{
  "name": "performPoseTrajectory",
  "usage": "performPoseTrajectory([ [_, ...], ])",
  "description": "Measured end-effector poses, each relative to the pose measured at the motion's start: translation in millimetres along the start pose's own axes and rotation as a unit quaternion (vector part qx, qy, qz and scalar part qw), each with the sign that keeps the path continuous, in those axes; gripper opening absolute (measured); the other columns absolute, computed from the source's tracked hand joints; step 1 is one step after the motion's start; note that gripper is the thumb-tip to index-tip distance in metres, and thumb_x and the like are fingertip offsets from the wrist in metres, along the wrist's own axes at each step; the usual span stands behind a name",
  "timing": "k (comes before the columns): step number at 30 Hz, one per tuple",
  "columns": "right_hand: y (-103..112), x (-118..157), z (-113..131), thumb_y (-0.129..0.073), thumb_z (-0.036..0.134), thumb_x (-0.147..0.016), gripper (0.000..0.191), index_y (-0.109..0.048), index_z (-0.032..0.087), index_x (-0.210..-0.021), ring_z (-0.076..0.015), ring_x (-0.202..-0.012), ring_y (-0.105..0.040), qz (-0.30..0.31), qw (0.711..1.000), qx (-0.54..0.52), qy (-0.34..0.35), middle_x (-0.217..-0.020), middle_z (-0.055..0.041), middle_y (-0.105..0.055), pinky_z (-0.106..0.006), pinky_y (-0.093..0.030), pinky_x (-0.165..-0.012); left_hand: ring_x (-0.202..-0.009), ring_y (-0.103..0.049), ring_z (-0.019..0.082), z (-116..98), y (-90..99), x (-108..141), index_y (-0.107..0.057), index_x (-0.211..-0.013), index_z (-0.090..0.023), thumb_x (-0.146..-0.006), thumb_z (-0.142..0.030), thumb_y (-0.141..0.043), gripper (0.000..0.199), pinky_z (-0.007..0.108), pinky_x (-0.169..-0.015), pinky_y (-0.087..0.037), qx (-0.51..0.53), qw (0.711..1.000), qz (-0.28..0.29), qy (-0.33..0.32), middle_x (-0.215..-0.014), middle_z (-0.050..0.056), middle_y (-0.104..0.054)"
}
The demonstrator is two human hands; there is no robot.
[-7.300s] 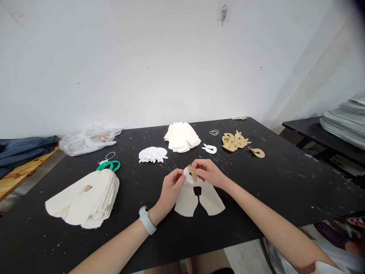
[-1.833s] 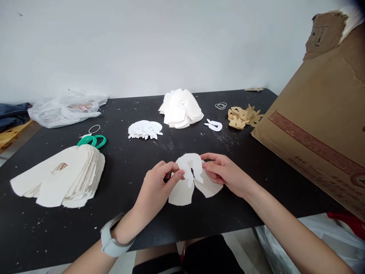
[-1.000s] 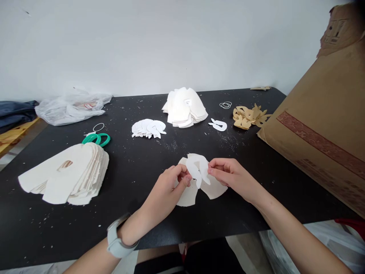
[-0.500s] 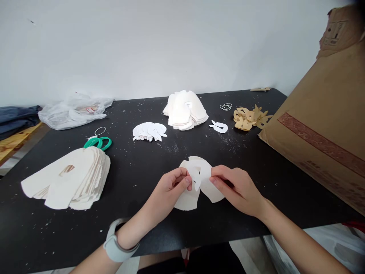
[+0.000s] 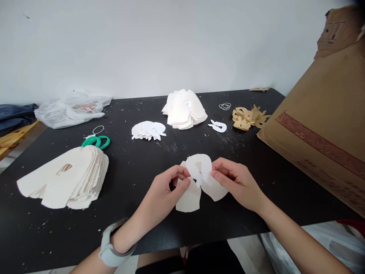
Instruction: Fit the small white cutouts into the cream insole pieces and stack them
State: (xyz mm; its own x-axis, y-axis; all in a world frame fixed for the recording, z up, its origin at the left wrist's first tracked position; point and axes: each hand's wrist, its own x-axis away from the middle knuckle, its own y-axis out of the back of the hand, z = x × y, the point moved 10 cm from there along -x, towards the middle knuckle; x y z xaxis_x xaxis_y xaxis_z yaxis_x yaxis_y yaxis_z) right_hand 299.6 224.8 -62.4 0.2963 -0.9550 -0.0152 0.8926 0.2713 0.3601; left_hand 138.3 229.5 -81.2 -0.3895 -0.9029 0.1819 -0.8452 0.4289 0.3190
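A thin white horseshoe-shaped cutout point(image 5: 204, 159) is pinched at its right edge between the thumb and fingers of my right hand point(image 5: 238, 182). It lies over a cream, slit, rounded sheet piece point(image 5: 188, 199) on the table; the material of both I cannot tell. My left hand point(image 5: 168, 188), with a watch on the wrist, is at the left side of the two pieces. Its thumb and index fingertip stand slightly apart, with nothing visible gripped between them. A stack of similar cream pieces point(image 5: 54, 171) lies left of my left hand.
On the black table point(image 5: 137, 160) are green-handled scissors point(image 5: 91, 142), white cutouts point(image 5: 148, 130), another cream stack point(image 5: 182, 110), a loose white cutout point(image 5: 218, 126), elastic loops point(image 5: 225, 106) and tan cutouts point(image 5: 248, 117). A large cardboard box point(image 5: 316, 125) bounds the right; a plastic bag point(image 5: 71, 110) lies back left.
The white cutout has shifted slightly up and right over the cream piece. My left thumb and index finger have parted from its edge; my right hand still pinches it.
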Motion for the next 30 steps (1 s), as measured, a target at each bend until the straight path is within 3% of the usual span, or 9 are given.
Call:
performPoseTrajectory([
  [9, -8, -2, -9, -0.055, 0.042, -0.096, 0.028, -0.054, 0.020, -0.079, -0.0074, -0.052, -0.023, 0.034, 0.992, -0.112, -0.050, -0.058, 0.0076, -0.032, -0.025, -0.018, -0.047, -0.066, -0.043, 0.012, 2, -1.3, -1, -0.064, -0.081, -0.020, -0.094, -0.043, -0.057, 0.027, 0.025, -0.060, -0.034, 0.018, 1.000, 0.023, 0.002, -0.069, -0.003, -0.051],
  [14, -11, -2, -10, -0.056, 0.042, -0.096, 0.029, -0.054, 0.019, -0.079, -0.0071, -0.052, -0.022, 0.047, 0.988, -0.132, -0.058, -0.057, 0.0079, -0.030, -0.025, -0.017, -0.047, -0.066, -0.041, 0.011, 5, 4.4, -3, -0.064, -0.082, -0.021, -0.092, -0.046, -0.059, 0.027, 0.025, -0.060, -0.033, 0.000, 1.000, 0.000, 0.006, -0.073, -0.003, -0.054],
  [20, -15, -2, -9, -0.056, 0.041, -0.096, 0.028, -0.053, 0.019, -0.079, -0.0068, -0.051, -0.023, 0.059, 0.985, -0.148, -0.062, -0.058, 0.0080, -0.031, -0.025, -0.017, -0.046, -0.061, -0.034, 0.011, 11, 7.9, -6, -0.060, -0.078, -0.021, -0.091, -0.049, -0.059, 0.031, 0.025, -0.055, -0.028, -0.038, 0.998, -0.039, 0.012, -0.065, -0.005, -0.042],
  [26, -15, -3, -11, -0.056, 0.039, -0.095, 0.026, -0.052, 0.020, -0.078, -0.0073, -0.051, -0.023, 0.054, 0.986, -0.140, -0.073, -0.057, 0.0082, -0.031, -0.025, -0.017, -0.047, -0.063, -0.040, 0.012, 10, 0.6, -6, -0.057, -0.078, -0.021, -0.095, -0.046, -0.052, 0.031, 0.027, -0.058, -0.031, -0.049, 0.999, -0.017, 0.006, -0.067, -0.004, -0.047],
  [30, -16, -3, -26, -0.054, 0.034, -0.095, 0.024, -0.051, 0.020, -0.076, -0.0080, -0.053, -0.024, 0.055, 0.984, -0.116, -0.125, -0.059, 0.0075, -0.033, -0.025, -0.019, -0.048, -0.066, -0.045, 0.014, 7, -6.1, -4, -0.054, -0.072, -0.020, -0.097, -0.043, -0.048, 0.034, 0.028, -0.062, -0.033, -0.117, 0.993, 0.003, 0.018, -0.067, -0.003, -0.050],
])
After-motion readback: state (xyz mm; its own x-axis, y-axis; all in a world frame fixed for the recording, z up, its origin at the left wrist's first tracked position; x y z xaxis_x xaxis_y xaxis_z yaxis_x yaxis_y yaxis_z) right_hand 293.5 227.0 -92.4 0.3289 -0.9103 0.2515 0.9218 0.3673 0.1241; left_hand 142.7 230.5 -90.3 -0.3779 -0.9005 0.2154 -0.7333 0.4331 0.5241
